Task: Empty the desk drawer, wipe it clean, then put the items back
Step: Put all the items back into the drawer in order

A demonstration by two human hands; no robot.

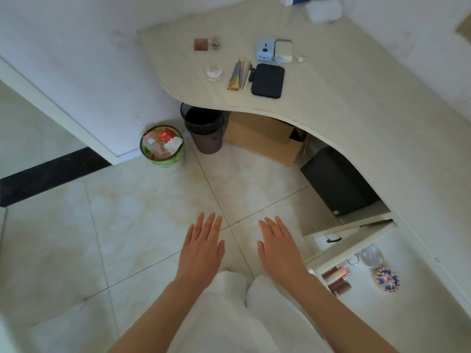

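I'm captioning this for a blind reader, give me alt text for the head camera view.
Two empty hands, left hand and right hand, hover flat over a tiled floor beside a curved desk; its open drawer still holds small items, and two bins stand by the wall.

1. Desk drawer [390, 233]: pale wood, pulled open at lower right.
2. Contents: brown-and-pink tubes [337, 278] by the front left corner; clear glass ball [372, 256]; round blue-patterned disc [387, 279] beside it.

Open drawer [339, 253] lies unobstructed just beside right hand [280, 247]
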